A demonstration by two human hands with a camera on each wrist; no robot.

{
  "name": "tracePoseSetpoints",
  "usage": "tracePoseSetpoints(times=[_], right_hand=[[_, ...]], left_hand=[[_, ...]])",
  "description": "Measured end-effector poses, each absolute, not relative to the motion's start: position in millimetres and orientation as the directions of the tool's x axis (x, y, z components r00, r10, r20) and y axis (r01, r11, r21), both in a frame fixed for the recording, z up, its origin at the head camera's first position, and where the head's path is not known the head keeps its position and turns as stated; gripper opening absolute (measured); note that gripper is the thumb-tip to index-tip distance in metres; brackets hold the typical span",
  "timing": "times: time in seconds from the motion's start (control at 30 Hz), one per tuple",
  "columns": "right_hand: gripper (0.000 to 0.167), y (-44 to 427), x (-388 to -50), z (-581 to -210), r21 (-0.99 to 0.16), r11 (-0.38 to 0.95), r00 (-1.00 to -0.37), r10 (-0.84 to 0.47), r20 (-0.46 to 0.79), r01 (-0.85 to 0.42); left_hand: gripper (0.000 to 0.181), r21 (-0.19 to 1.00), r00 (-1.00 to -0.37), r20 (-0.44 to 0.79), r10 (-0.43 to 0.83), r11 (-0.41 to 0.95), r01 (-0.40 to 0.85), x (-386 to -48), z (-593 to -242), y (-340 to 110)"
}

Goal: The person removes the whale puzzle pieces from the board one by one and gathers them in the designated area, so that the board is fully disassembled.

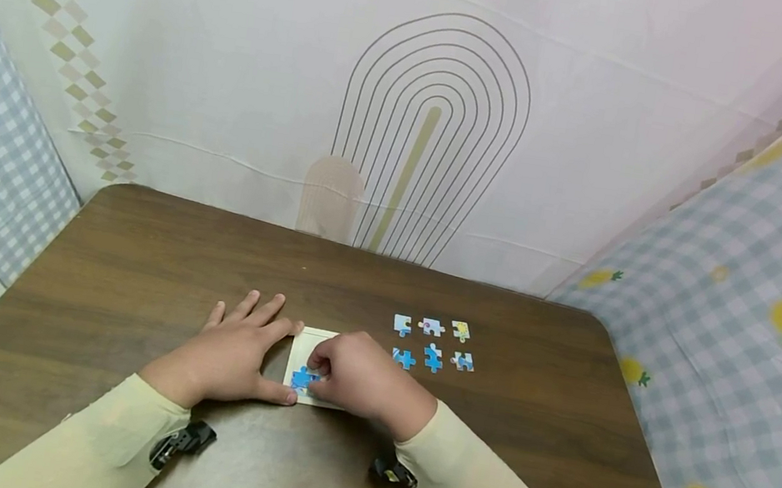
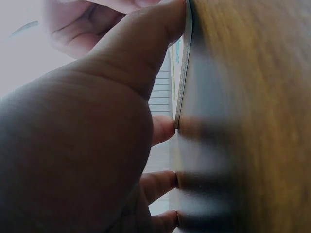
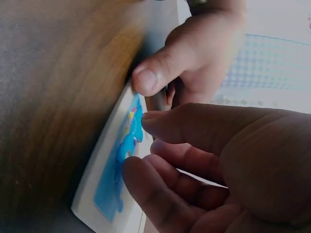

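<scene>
A small pale puzzle tray lies on the table, with blue jigsaw pieces along its near side. My left hand is spread on the table at the tray's left, its thumb and index finger touching the tray's edge. Over the tray, my right hand has its fingers bent. In the right wrist view its thumb and a finger pinch the edges of a blue puzzle piece lying in the tray, beside a flat blue part. The fingers hide part of that piece in the head view.
To the tray's right, several loose jigsaw pieces lie in two rows, among them a yellow-marked piece and a blue piece. The brown wooden table meets a patterned cloth behind, with checked cloth at the right.
</scene>
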State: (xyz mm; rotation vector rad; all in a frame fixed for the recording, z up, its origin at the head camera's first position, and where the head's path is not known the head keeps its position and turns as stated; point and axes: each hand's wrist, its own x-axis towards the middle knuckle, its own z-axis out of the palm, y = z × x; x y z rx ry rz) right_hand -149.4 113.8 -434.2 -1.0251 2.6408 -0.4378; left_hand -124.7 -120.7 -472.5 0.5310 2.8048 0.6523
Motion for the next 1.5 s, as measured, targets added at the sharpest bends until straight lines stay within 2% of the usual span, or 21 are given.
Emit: tracePoseSetpoints(times=[0.3,0.47,0.67,0.77,1.2,1.5], right_hand=[[0.011,107,-146,-437,-0.296,0.747,-0.737,-0.654,-0.170,-0.595],[0.023,100,-143,-436,-0.209,0.779,-0.750,-0.626,-0.212,-0.591],[0.013,91,-139,-435,-0.145,0.775,-0.736,-0.631,-0.245,-0.616],[0.013,89,-138,-435,-0.133,0.774,-0.737,-0.631,-0.243,-0.619],[0.021,84,-139,-433,-0.142,0.806,-0.764,-0.591,-0.261,-0.575],[0.021,97,-138,-436,-0.308,0.792,-0.766,-0.600,-0.232,-0.527]], left_hand=[[0.106,0.456,-0.911,-0.118,0.394,0.837,0.303,-125,-471,-120],[0.106,0.459,-0.909,-0.118,0.399,0.834,0.306,-126,-471,-120],[0.106,0.464,-0.911,-0.114,0.396,0.832,0.304,-126,-471,-121],[0.106,0.468,-0.911,-0.116,0.395,0.831,0.300,-125,-471,-122],[0.106,0.468,-0.913,-0.113,0.392,0.831,0.300,-125,-471,-123],[0.106,0.472,-0.910,-0.113,0.400,0.828,0.305,-125,-469,-121]])
